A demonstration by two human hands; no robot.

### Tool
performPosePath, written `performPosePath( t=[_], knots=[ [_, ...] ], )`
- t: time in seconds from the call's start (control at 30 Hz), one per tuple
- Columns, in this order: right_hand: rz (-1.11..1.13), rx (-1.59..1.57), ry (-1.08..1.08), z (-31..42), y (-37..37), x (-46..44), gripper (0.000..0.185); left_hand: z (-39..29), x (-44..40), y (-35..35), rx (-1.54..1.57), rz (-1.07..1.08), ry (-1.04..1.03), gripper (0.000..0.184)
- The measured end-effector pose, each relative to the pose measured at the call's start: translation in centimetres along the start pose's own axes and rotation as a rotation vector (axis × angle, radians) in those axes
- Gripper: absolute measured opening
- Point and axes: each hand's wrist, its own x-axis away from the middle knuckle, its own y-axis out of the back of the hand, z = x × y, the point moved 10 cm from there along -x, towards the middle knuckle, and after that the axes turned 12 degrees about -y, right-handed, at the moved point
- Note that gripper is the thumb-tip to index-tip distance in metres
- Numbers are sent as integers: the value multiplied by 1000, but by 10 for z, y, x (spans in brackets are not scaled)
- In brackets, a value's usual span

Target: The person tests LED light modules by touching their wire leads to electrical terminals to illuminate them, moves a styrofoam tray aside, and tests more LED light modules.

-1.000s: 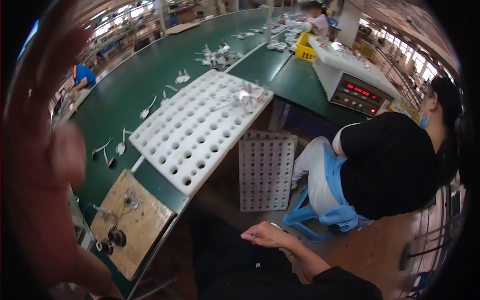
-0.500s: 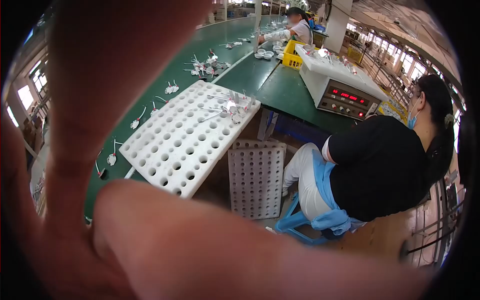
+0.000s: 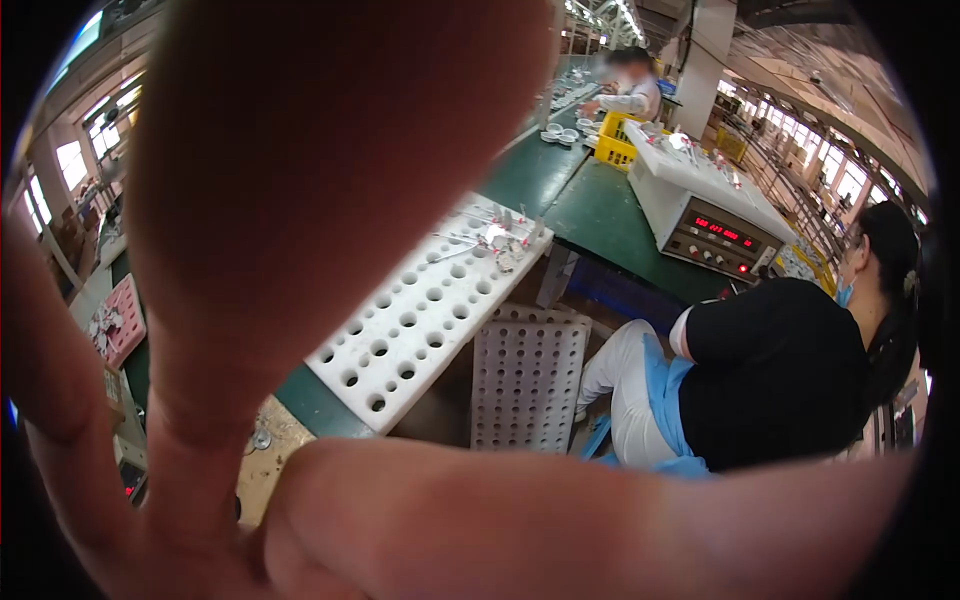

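One bare hand, by its placing the left hand, looms blurred right before the camera, its thumb and fingers spread wide apart with no object visible between them; whether its tips touch something outside the view I cannot tell. The right hand is not in view, so its state cannot be told either. Between the spread fingers and thumb shows the nearest thing, a thick white board pierced with rows of round holes, lying on the green tabletop along its front edge. A loose cluster of small white and metallic parts with leads sits at the board's far right corner. As far as shows, progress looks slight: the nearer holes stand unfilled, and the clustered parts look unsorted, though the fingers hide much of the board's left side. A tan wooden panel peeks out under the hand, and a second perforated board, greyish white, stands upright below the tabletop, beside a seated co-worker in a black top.
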Motion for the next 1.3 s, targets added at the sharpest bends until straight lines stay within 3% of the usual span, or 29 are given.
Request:
performPosePath(
  t=[0.37, 0.5, 0.57, 0.67, 0.77, 0.87, 0.9, 1.0, 1.1, 1.13, 1.23, 1.27, 1.3],
  knots=[
    [30, 38, -6, 35, 12, -10, 27, -14, 16, 14, -2, -55, -10, 74],
    [-1, -190, 25, 35, 12, -9, 27, -22, 25, 20, 0, -81, -17, 73],
    [12, -13, 62, 36, 12, -23, 25, -25, 30, 22, -3, -98, -21, 73],
    [-57, -71, 77, 49, 29, -35, 21, -31, 36, 26, 3, -126, -26, 72],
    [-61, -237, 12, 81, 50, -45, 21, -38, 40, 27, 12, -155, -35, 71],
    [98, -637, -103, 91, 44, -67, 21, -47, 48, 29, 32, -202, -42, 71],
    [81, -704, -37, 100, 45, -75, 21, -50, 50, 29, 42, -219, -47, 70],
    [145, -803, -95, 111, 33, -92, 21, -67, 69, 25, 240, -390, -46, 70],
    [144, -769, -101, 124, 23, -101, 23, -75, 110, 34, 557, -837, -67, 69],
    [166, -830, -60, 123, 17, -112, 25, -68, 124, 44, 514, -920, -86, 69],
    [237, -935, -30, 143, 4, -122, 35, -3, 164, 92, -234, -609, 120, 50],
    [270, -991, -32, 146, 1, -127, 35, 26, 188, 110, -319, -586, 279, 28],
    [303, -1047, -33, 149, -2, -132, 35, 47, 208, 119, -426, -539, 300, 26]
  ],
)
